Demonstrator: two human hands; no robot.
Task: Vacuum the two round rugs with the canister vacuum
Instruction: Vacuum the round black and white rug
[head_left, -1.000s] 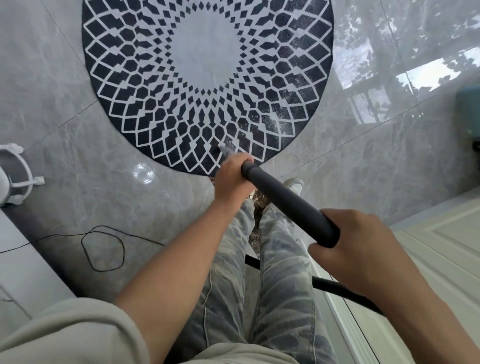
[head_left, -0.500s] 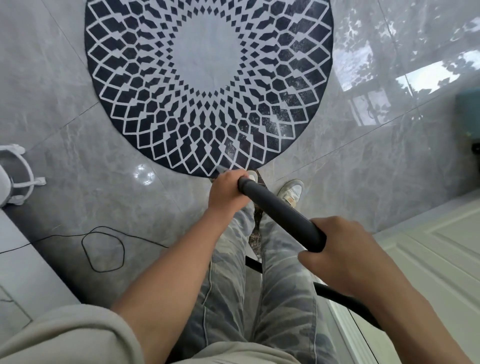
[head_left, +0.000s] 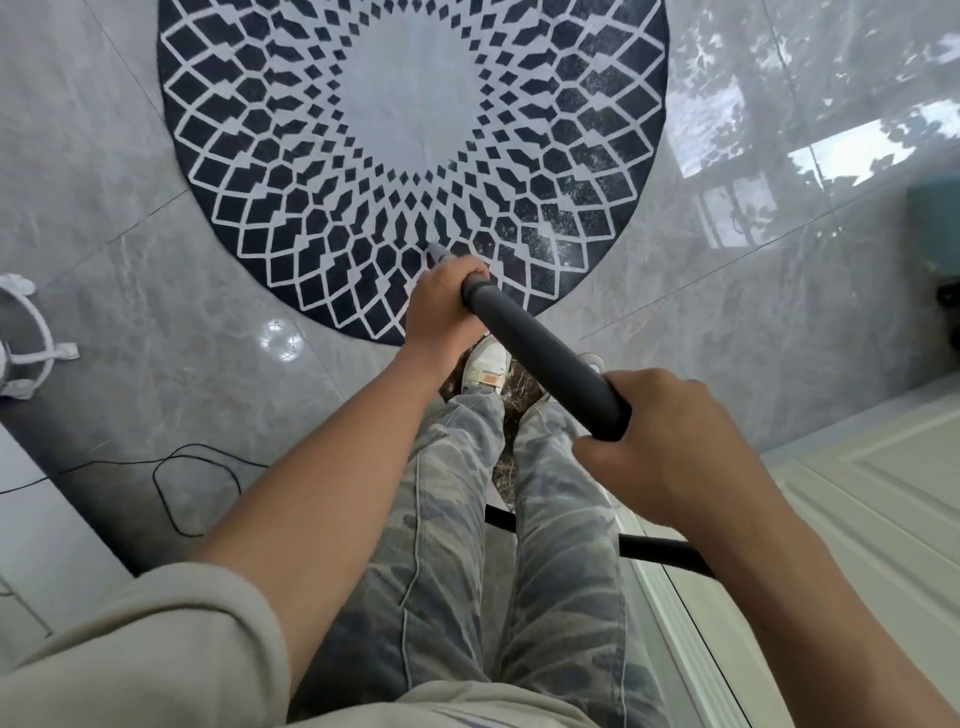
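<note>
A round rug with a black-and-white diamond pattern and a pale centre lies on the grey tiled floor ahead of my feet. I hold the dark grey vacuum wand with both hands. My left hand grips its front end, over the rug's near edge, where a light grey tip pokes out past the fingers. My right hand grips the rear end of the wand. The nozzle on the rug is mostly hidden behind my left hand. The black hose runs back behind my legs. The canister and a second rug are out of view.
A thin black cord loops on the floor at the left. A white wire stand sits at the left edge. White panelled furniture borders the right side, and a dark teal object stands at the far right.
My left hand and the wand's front end went back toward my feet, then forward again onto the rug's near edge. My right hand followed the wand.
</note>
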